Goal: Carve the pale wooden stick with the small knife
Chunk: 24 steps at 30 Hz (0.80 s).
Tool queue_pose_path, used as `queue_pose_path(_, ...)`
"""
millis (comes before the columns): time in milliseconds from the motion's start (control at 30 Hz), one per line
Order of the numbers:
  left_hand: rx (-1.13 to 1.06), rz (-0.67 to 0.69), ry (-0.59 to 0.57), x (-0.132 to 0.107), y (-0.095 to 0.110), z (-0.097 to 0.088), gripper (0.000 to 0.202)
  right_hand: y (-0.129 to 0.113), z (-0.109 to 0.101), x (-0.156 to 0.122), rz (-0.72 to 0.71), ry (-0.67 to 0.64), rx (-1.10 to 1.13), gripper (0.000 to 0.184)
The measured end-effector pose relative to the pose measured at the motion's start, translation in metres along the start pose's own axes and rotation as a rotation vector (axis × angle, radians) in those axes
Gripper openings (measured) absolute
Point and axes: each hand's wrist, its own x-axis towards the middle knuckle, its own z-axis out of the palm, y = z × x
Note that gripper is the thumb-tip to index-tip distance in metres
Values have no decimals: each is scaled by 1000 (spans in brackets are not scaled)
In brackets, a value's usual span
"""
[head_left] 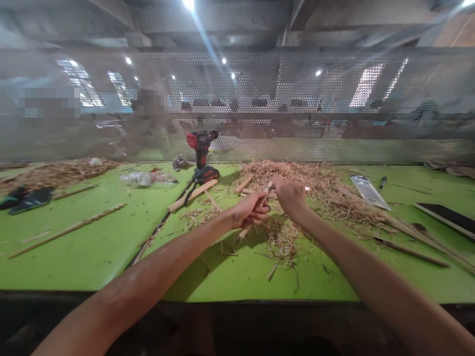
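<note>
Over the middle of the green table, my left hand (253,209) is wrapped round a short piece of wood (265,195). Its lower end sticks out beneath my palm. My right hand (291,195) is closed at the upper end of the same piece, close to my left fingers. A small white bit shows at the right edge of that hand; I cannot make out what it is. Curled wood shavings (284,242) lie below and behind both hands.
A cordless drill (202,155) stands upright left of my hands, beside a flat wood strip (193,195). Further left are a clear plastic bottle (148,179) and a twisted stick (70,230). A packet (369,192) and dark flat object (447,217) lie right. Perforated screen (315,133) behind.
</note>
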Motion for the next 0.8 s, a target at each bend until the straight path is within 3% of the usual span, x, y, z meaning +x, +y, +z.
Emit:
queue_pose_path(133, 27, -25, -107, 6, -11, 3, 31, 25, 1, 14, 178, 20, -4, 37)
queue_pose_path(233, -33, 45, -40, 13, -9, -7, 31, 33, 0, 14, 217, 68, 2, 40)
queue_pose_path(367, -103, 70, 9, 13, 2, -18, 30, 15, 0, 4, 58, 90, 45, 39)
queue_pose_path(500, -124, 74, 0, 10, 2, -10, 29, -4, 2, -6, -76, 62, 72, 35)
queue_pose_path(800, -98, 106, 68, 11, -1, 3, 36, -11, -4, -16, -105, 50, 45, 31)
